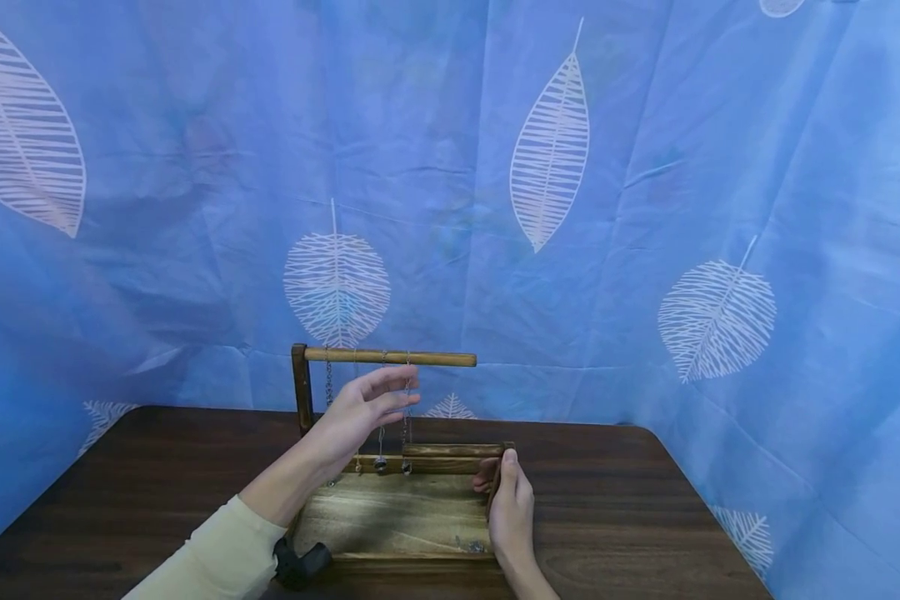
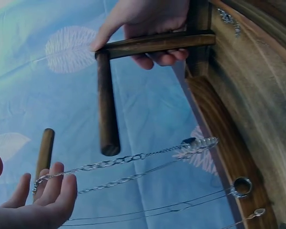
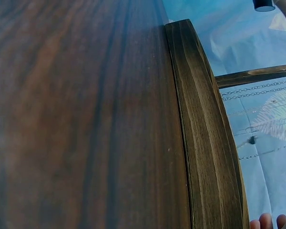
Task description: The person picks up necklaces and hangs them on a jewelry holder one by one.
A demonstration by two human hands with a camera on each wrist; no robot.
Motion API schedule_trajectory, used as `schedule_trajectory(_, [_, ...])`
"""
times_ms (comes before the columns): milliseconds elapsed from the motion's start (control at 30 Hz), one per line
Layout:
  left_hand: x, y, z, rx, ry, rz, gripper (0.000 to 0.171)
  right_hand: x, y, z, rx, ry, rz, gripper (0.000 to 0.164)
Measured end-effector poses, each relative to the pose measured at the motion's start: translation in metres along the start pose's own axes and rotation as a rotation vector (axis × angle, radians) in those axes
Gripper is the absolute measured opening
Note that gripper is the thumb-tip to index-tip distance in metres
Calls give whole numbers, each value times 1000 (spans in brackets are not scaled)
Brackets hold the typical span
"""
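Note:
A wooden jewelry stand (image 1: 390,557) with a tray base stands on the table. Several necklaces hang from its upper bar (image 1: 442,359). My left hand (image 1: 356,412) is raised at this bar, its fingers beside the rightmost necklace (image 1: 407,429). In the left wrist view that silver chain (image 2: 109,162) runs up to the bar by my fingertips, and the thumb stands apart from them. My right hand (image 1: 512,508) grips the short upright (image 2: 157,44) that carries the lower bar (image 1: 450,450). A round silver pendant (image 2: 241,187) dangles near the tray's edge.
A small silver piece (image 1: 476,546) lies in the tray's front right corner. The dark wooden table (image 1: 607,508) extends on both sides. Behind it hangs a blue curtain (image 1: 435,167) with white leaf prints. A black wrist device (image 1: 300,564) sits by my left sleeve.

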State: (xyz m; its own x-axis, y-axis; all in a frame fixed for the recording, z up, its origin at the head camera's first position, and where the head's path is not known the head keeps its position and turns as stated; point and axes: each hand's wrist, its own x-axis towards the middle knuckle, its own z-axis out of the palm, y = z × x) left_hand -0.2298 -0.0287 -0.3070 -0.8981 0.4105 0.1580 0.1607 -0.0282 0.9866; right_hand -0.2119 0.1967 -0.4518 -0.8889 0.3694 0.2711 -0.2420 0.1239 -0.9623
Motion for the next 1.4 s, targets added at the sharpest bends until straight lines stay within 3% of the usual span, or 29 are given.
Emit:
schedule_trajectory(333, [8,-17,3,49,49,-54,38,1,-2,-1,6,-1,-7,63])
schedule_trajectory(633, [10,-30,0,61,47,-88,35,1,-2,0,9,-13,-7,63])
schedule_trajectory(1400, [3,-31,-3,60,45,-59,32,1,0,0,3,-2,-8,66])
